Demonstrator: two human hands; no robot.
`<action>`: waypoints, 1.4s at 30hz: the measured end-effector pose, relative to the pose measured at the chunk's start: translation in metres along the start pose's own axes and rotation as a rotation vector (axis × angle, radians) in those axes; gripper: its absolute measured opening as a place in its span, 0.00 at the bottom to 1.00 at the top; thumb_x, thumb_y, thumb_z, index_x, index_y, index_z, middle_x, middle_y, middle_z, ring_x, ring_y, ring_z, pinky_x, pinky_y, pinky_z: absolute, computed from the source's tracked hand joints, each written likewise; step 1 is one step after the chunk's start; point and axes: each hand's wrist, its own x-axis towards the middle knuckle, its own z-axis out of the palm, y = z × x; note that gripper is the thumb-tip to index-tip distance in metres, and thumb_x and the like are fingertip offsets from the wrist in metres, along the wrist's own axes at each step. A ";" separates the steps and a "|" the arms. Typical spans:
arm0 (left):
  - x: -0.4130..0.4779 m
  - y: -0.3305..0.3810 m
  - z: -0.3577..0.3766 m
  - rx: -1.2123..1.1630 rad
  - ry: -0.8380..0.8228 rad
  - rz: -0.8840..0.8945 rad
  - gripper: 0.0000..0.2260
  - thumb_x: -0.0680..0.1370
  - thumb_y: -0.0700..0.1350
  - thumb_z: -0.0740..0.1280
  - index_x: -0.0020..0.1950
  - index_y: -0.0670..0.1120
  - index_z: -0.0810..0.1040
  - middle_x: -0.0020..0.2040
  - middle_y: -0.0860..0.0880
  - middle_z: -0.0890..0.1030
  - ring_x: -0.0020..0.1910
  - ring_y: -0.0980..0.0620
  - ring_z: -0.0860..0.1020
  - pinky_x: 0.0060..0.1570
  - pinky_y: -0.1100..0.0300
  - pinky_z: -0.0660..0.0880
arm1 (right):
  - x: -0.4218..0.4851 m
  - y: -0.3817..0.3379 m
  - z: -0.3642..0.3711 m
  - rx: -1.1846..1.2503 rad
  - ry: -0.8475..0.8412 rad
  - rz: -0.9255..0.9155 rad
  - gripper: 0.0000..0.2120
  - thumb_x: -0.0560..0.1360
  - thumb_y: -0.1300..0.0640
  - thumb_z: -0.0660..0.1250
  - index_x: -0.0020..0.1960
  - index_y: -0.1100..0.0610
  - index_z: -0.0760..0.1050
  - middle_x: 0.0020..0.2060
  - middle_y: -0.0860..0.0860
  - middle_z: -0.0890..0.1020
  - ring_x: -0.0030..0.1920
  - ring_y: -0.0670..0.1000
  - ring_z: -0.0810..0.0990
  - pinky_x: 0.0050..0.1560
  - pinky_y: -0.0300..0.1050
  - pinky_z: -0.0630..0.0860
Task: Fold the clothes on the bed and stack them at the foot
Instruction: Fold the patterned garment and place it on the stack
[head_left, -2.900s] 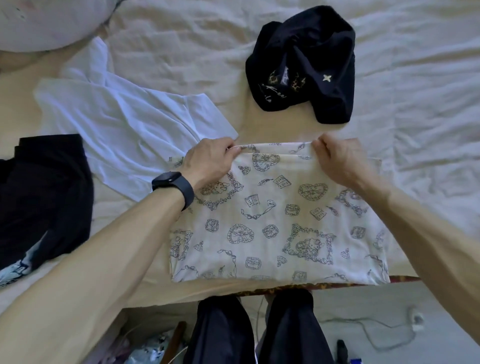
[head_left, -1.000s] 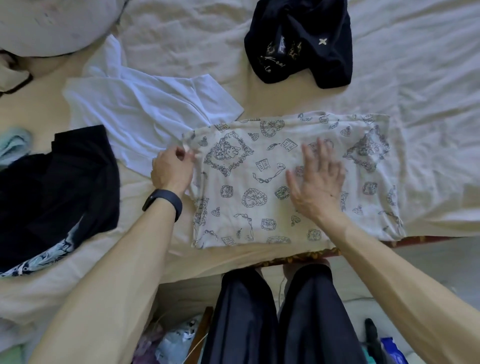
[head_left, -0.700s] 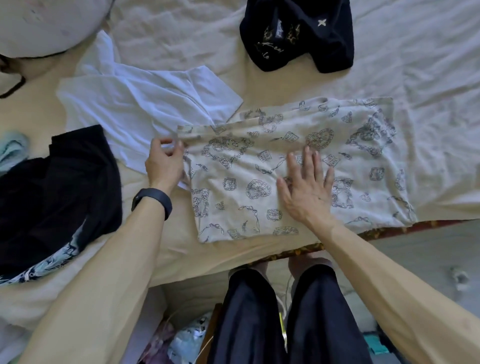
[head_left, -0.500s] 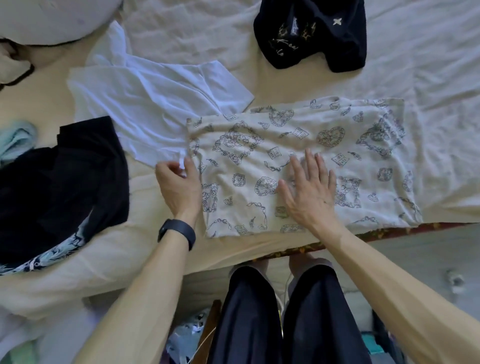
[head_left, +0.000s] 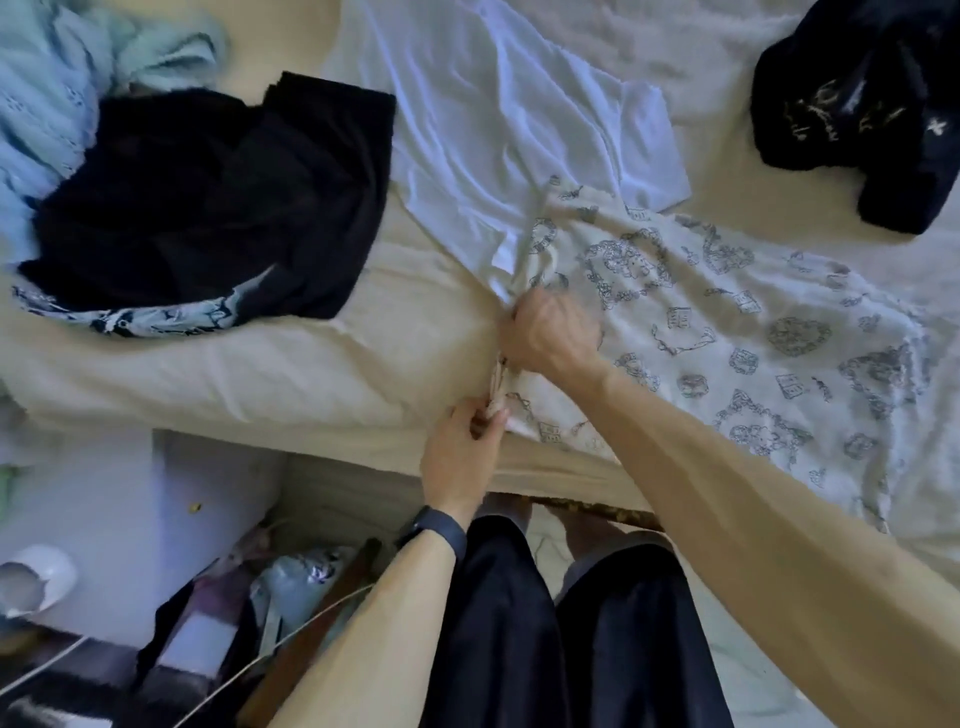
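A cream printed garment (head_left: 737, 332) lies partly folded on the bed near its front edge. My left hand (head_left: 465, 447) pinches the garment's near left corner at the mattress edge. A little farther in, my right hand (head_left: 550, 332) grips the same bunched left edge. A white shirt (head_left: 514, 119) lies spread behind them, its lower edge under the printed garment. To the left sits a black garment with a patterned hem (head_left: 208, 202), and a crumpled dark garment (head_left: 857, 104) lies at the far right.
A light blue knit (head_left: 57, 88) lies at the far left of the beige bed sheet (head_left: 285, 374). Below the bed edge are my dark trousers (head_left: 571, 634), a cable and cluttered items on the floor (head_left: 218, 613).
My right hand left the flat middle of the printed garment and now grips its left edge. My left hand slid down to the near corner. The view swung left.
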 end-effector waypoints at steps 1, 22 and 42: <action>-0.002 -0.003 0.000 -0.008 0.004 -0.014 0.15 0.80 0.63 0.62 0.53 0.53 0.79 0.47 0.54 0.81 0.48 0.50 0.79 0.48 0.51 0.77 | 0.002 0.001 -0.001 0.069 -0.001 -0.008 0.18 0.80 0.53 0.59 0.33 0.56 0.71 0.30 0.53 0.77 0.36 0.58 0.81 0.28 0.43 0.66; 0.027 0.066 0.001 0.197 0.358 0.368 0.21 0.75 0.47 0.70 0.67 0.42 0.75 0.66 0.42 0.74 0.64 0.41 0.73 0.61 0.48 0.70 | -0.022 0.078 -0.022 0.626 0.379 0.002 0.05 0.81 0.54 0.65 0.53 0.49 0.80 0.46 0.43 0.83 0.46 0.40 0.81 0.49 0.41 0.77; 0.092 0.155 0.092 0.864 0.095 0.716 0.28 0.82 0.64 0.49 0.82 0.59 0.50 0.83 0.51 0.47 0.82 0.47 0.46 0.77 0.36 0.44 | -0.038 0.313 -0.006 -0.056 0.323 0.172 0.31 0.83 0.36 0.40 0.83 0.43 0.38 0.82 0.49 0.36 0.81 0.51 0.32 0.78 0.60 0.31</action>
